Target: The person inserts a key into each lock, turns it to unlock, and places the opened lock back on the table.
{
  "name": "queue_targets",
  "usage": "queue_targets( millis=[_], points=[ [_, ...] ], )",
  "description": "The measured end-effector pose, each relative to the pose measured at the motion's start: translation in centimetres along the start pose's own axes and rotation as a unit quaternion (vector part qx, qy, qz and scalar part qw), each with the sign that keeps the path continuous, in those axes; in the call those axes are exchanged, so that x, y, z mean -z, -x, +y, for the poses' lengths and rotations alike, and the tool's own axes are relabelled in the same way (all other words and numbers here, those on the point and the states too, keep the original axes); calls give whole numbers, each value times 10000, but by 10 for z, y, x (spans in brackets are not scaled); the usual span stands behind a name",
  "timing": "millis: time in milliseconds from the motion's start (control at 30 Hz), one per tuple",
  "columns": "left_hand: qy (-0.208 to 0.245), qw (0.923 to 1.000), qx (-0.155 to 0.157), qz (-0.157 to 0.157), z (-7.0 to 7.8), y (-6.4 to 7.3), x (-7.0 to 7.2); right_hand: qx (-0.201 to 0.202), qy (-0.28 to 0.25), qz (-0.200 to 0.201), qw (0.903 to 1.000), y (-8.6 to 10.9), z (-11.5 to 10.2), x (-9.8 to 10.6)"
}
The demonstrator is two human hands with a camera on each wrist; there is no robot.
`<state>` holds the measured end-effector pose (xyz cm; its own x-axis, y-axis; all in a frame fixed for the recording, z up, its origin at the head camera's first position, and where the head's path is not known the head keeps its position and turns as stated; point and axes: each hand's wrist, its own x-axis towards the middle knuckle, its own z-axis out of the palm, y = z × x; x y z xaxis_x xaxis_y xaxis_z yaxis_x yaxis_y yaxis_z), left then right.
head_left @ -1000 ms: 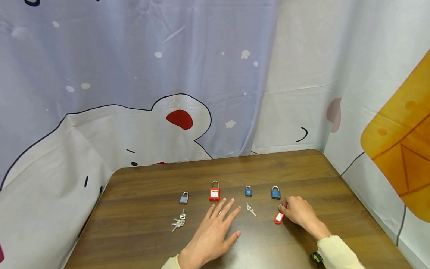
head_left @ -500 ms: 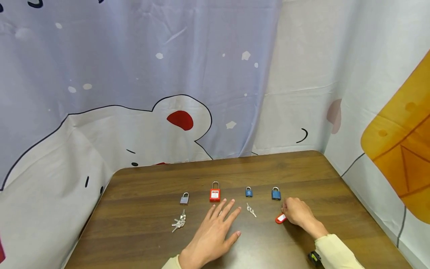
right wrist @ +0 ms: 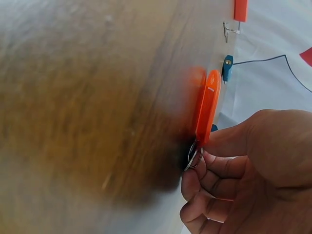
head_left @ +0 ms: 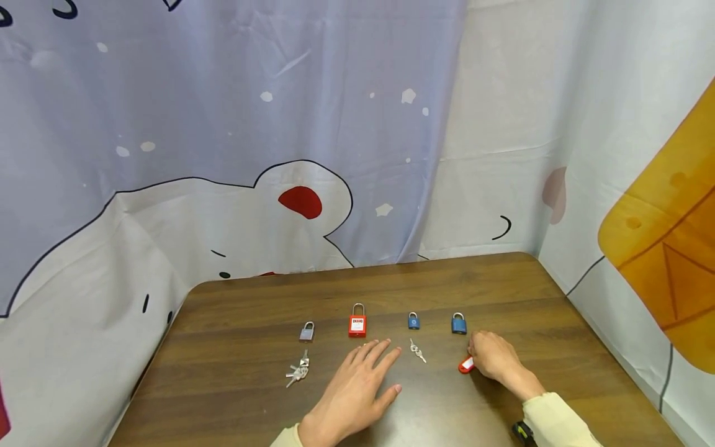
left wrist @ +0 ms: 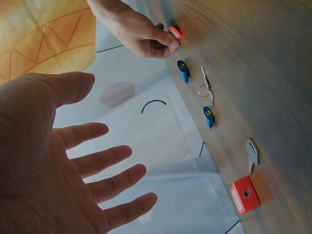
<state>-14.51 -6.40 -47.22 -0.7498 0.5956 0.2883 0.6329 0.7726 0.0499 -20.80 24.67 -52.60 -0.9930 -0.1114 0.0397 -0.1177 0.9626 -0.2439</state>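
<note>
At the right of the table, my right hand (head_left: 493,355) pinches a red key tag (right wrist: 208,107) by its metal ring (right wrist: 196,158), between thumb and curled fingers. The tag's white label faces up, partly covered by the hand in the head view. Just beyond stands a blue padlock (head_left: 458,325). My left hand (head_left: 352,392) is held over the middle with fingers spread, holding nothing. Nearest to it is a red padlock (head_left: 357,326). A key (left wrist: 253,152) beside that padlock shows in the left wrist view but is hidden by the hand in the head view.
A smaller blue padlock (head_left: 413,322) stands between, with two small keys on a ring (head_left: 418,352) in front. To the left lie a silver padlock (head_left: 306,333) and a bunch of keys (head_left: 298,372). A printed curtain (head_left: 223,124) hangs behind the wooden table (head_left: 223,310).
My right hand has turned and shifted slightly, so it covers more of the key tag, which lies more slanted. My left fingertips have dipped a little. The padlocks stay put.
</note>
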Motion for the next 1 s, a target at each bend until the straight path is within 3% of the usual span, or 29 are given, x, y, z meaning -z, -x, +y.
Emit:
queue_targets(
  millis=[500, 833, 1000],
  points=[
    [86, 10000, -28, 6, 2, 0, -2, 532, 159, 695, 9960, 2, 3, -8],
    [-11, 9998, -167, 89, 3, 0, -3, 824, 462, 652, 9934, 0, 1, -6],
    [-61, 9996, -234, 136, 3, 1, -3, 956, 655, 836, 9897, 2, 2, -9]
  ],
)
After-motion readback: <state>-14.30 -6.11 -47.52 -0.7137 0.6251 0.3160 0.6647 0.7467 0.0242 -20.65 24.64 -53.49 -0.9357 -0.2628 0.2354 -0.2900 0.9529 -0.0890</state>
